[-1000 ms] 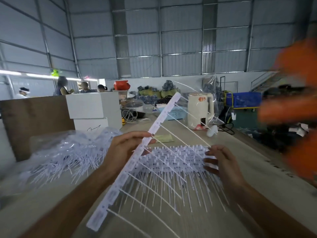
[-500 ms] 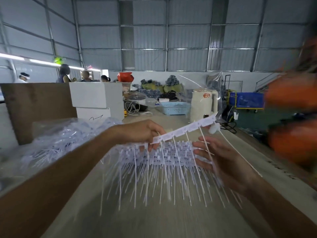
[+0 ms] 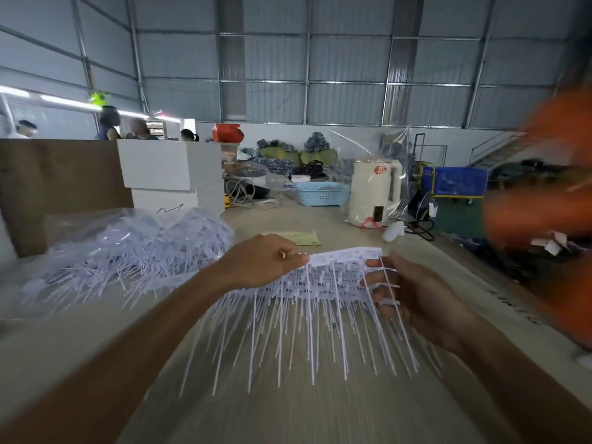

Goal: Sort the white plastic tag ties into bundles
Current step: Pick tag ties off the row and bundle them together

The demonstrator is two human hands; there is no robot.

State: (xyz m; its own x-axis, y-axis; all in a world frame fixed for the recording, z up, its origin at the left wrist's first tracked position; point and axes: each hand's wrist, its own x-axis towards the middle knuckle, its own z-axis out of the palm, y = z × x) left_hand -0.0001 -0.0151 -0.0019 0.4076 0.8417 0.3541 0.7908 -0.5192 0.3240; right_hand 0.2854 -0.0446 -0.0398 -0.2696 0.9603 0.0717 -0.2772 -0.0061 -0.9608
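A stack of white tag-tie strips [image 3: 320, 290] lies across the table [image 3: 288, 411] in front of me, thin tails fanning toward me. My left hand [image 3: 262, 264] pinches the left end of one white tie strip [image 3: 346, 256], held level just above the stack. My right hand [image 3: 413, 296] is at the stack's right end, fingers threaded between the tails and curled round the strips. A loose heap of tag ties [image 3: 128, 251] in clear plastic wrap lies at the left.
White boxes [image 3: 169, 174] and a brown board [image 3: 57, 187] stand behind the heap. Farther back are a cream kettle [image 3: 374, 193], a blue basket [image 3: 320, 193] and a yellow paper slip [image 3: 301, 237]. A blurred person in orange [image 3: 551, 219] is at the right; several people stand far left.
The strip in my left hand swung from a steep diagonal down to level over the stack. My right hand shifted up to the stack's right end.
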